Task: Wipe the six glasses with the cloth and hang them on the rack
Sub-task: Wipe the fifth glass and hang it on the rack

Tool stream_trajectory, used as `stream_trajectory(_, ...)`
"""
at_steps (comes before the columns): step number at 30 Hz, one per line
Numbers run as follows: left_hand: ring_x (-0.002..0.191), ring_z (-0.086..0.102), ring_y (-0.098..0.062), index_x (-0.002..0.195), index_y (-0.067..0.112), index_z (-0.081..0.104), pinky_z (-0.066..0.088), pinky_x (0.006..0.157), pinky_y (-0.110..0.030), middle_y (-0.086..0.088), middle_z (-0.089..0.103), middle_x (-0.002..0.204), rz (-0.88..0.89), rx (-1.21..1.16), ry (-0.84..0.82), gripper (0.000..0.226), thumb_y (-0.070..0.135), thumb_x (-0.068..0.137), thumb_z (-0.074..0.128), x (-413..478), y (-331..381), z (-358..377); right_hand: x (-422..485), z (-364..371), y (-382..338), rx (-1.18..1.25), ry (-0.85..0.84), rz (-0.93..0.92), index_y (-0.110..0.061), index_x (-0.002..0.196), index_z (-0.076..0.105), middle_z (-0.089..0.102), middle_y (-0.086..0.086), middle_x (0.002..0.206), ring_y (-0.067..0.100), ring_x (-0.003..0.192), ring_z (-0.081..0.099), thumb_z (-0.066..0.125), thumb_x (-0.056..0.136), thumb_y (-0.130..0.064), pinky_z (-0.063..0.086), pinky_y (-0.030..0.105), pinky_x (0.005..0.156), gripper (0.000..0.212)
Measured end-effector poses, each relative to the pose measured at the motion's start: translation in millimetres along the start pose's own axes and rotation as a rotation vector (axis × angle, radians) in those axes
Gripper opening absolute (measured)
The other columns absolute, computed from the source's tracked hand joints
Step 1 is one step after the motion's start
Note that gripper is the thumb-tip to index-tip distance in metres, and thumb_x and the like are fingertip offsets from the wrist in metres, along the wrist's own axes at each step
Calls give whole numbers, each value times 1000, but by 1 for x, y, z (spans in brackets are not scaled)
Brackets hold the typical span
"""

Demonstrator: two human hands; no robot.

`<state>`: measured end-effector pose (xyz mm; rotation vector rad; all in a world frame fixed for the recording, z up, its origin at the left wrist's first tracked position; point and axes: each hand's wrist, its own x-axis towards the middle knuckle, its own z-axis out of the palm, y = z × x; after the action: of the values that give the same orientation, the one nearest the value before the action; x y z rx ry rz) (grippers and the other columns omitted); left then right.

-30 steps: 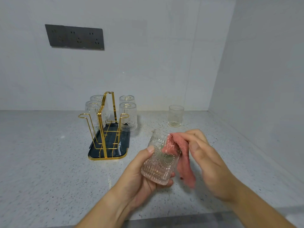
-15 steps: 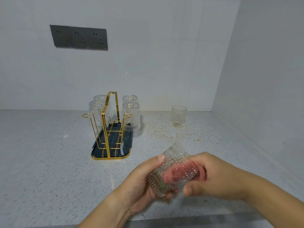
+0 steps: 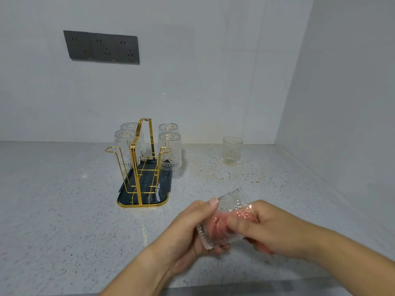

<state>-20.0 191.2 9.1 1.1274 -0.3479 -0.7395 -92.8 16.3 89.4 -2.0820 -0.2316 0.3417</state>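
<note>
My left hand (image 3: 188,231) grips an embossed clear glass (image 3: 232,205) lying on its side, mouth toward the right. My right hand (image 3: 269,229) has fingers inside the glass, pressing the pink cloth (image 3: 215,226) against its inner wall; a bit of cloth shows below the hand. A gold wire rack (image 3: 140,167) on a dark tray stands to the upper left, with several glasses (image 3: 170,151) hung upside down on its far pegs. The two near pegs are bare. One more glass (image 3: 232,150) stands upright on the counter at the back right.
The speckled grey counter (image 3: 64,210) runs to white walls at the back and right. A dark socket panel (image 3: 102,47) is on the back wall. Brownish ring stains (image 3: 220,176) mark the counter in front of the upright glass.
The glass went from upright to lying on its side. My right hand pushed the cloth, first draped over the rim, deep inside it. Both hands sank lower and nearer to me.
</note>
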Motion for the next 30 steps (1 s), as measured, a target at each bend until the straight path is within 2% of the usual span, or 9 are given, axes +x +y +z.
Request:
stream_trajectory(5,62,65,-23,128,3,51,55,52,-33,-16,71,93,120,97,96,77,63,82,69,0,5,7,9,3,8,141,215,83,-18,78,74,57,20,67,14,37,39,48,87,-67,29,20,36,55)
stream_trajectory(8,69,63,-10,106,22,54,52,63,-30,6,66,81,331,355,271,51,71,94,51,1,1,10,13,9,3,295,246,119,-3,94,72,57,24,68,15,33,37,53,83,-64,26,18,34,65)
stream_trajectory(10,78,61,-12,96,25,55,53,73,-34,9,63,81,445,352,325,39,64,95,52,2,2,10,10,16,-6,313,229,96,-13,79,71,55,19,59,17,35,37,53,78,-65,29,24,41,55)
stream_trajectory(14,54,49,-12,82,16,56,37,45,-24,-3,52,67,269,86,358,48,63,85,63,3,10,11,-2,18,-15,154,36,-15,-33,93,70,59,-19,53,5,49,49,52,87,-51,39,23,57,26)
stream_trajectory(18,45,40,-16,73,13,62,25,41,-24,-6,48,56,148,-78,317,49,57,91,54,1,14,10,-7,21,-18,105,-26,-167,-16,132,49,74,-13,112,-6,97,69,49,106,-11,50,10,84,27)
stream_trajectory(21,48,37,-19,78,11,64,24,42,-23,-11,47,63,154,-133,310,48,56,89,54,1,14,10,-7,17,-10,14,55,-239,-27,108,60,63,-27,88,-8,78,62,56,104,-27,48,10,73,6)
stream_trajectory(24,49,37,-19,77,12,65,23,42,-22,-10,48,62,180,-161,303,47,58,83,56,-1,16,9,-5,11,-8,-163,75,-274,-28,80,56,50,-17,84,-1,74,51,58,96,-48,46,25,71,26)
stream_trajectory(27,57,46,-24,88,0,70,26,45,-24,-13,62,70,221,-94,289,64,63,85,58,0,13,7,-5,12,-9,-144,-48,-300,-39,119,70,66,-25,122,-7,116,60,56,103,-27,46,16,99,25)
stream_trajectory(30,78,48,-30,101,-7,61,33,57,-32,-17,58,90,281,3,342,86,75,73,60,-1,10,12,-1,13,-4,-99,-118,-291,-16,145,56,58,-7,148,8,141,50,53,104,-13,35,30,120,41)
